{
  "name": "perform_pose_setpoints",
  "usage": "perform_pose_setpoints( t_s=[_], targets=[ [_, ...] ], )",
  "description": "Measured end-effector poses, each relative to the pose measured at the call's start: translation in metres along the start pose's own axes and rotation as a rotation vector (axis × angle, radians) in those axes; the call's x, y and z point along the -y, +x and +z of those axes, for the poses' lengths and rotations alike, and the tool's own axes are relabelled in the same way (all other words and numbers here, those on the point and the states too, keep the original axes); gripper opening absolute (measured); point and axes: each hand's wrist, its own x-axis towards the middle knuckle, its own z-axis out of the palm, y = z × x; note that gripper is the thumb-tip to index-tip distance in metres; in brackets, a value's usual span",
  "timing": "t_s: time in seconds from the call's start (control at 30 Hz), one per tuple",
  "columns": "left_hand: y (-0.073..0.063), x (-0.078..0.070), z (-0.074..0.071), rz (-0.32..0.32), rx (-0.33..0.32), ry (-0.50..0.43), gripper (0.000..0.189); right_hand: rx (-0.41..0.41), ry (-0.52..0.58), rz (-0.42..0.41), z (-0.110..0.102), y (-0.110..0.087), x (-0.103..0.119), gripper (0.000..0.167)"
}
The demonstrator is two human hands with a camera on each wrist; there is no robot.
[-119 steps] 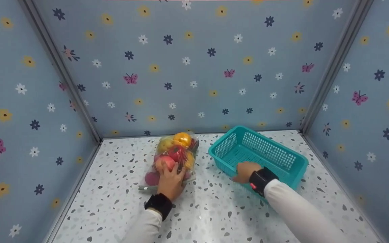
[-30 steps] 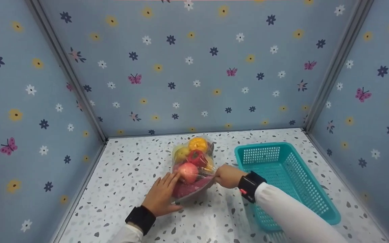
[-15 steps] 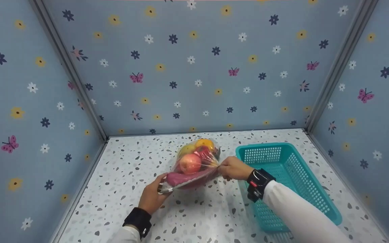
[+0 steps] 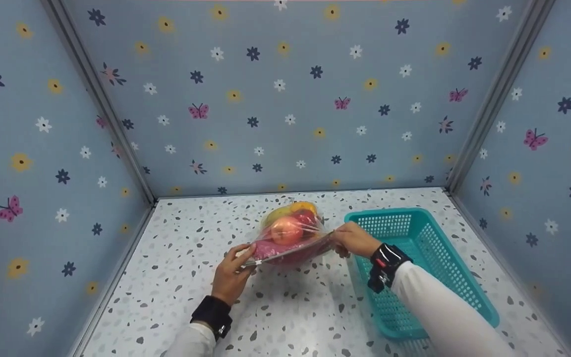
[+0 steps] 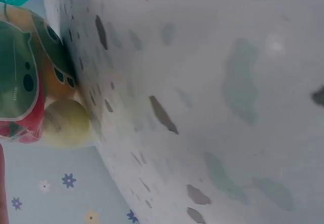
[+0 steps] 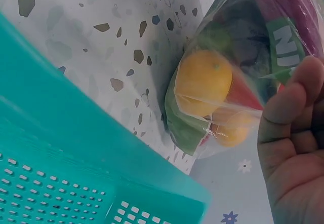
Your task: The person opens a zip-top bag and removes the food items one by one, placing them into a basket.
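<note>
Stretching toward back wall [image 4: 265, 99], fruit bag [image 4: 308, 237], mouth [image 4: 290, 252] nearest

A white table [image 4: 186, 258] with grey speckles meets a pale blue back wall [image 4: 310, 29] and two side walls [image 4: 553, 198]. Yellow, white and dark blue flowers [image 4: 316, 72] and pink butterflies [image 4: 199, 111] dot all three. Grey metal strips [image 4: 495, 94] line both back corners.

On the worktop [image 4: 191, 233], a bag [image 4: 293, 253] with fruit [image 4: 286, 230] in it sits between the left hand [image 4: 231, 275] and the right hand [image 4: 356, 240], with a basket [image 4: 384, 214] to its right and a wall [image 4: 295, 99] behind both.
</note>
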Motion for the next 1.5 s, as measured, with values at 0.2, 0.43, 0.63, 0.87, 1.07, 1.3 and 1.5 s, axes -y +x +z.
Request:
perform_pose_setpoints(
  t_s=[0.2,0.43,0.63,0.87,1.07,1.3,1.5],
  targets=[
    [0.011,-0.007,-0.004,0.070,-0.085,-0.072,0.034,-0.022,0.011,-0.010,0.000,0.002,0.000,0.038],
    [0.023,-0.020,-0.010,-0.051,-0.100,-0.287,0.025,-0.094,-0.108,-0.103,0.000,0.004,0.002,0.044],
    [0.034,-0.029,-0.012,-0.131,-0.114,-0.384,0.023,-0.297,-0.425,-0.119,0.000,0.001,0.011,0.046],
    [0.049,-0.045,-0.011,-0.255,-0.062,-0.445,0.022,-0.563,-0.758,-0.200,0.012,-0.002,0.026,0.022],
    [0.058,-0.057,-0.004,-0.427,-0.071,-0.438,0.018,-0.540,-0.870,-0.390,0.039,0.002,0.045,0.034],
    [0.065,-0.066,0.002,-0.508,-0.065,-0.430,0.014,-0.443,-0.885,-0.550,0.071,0.005,0.058,0.039],
    [0.071,-0.066,-0.005,-0.533,0.144,-0.596,0.019,-0.538,-0.936,-0.624,0.082,0.008,0.060,0.021]
  ],
)
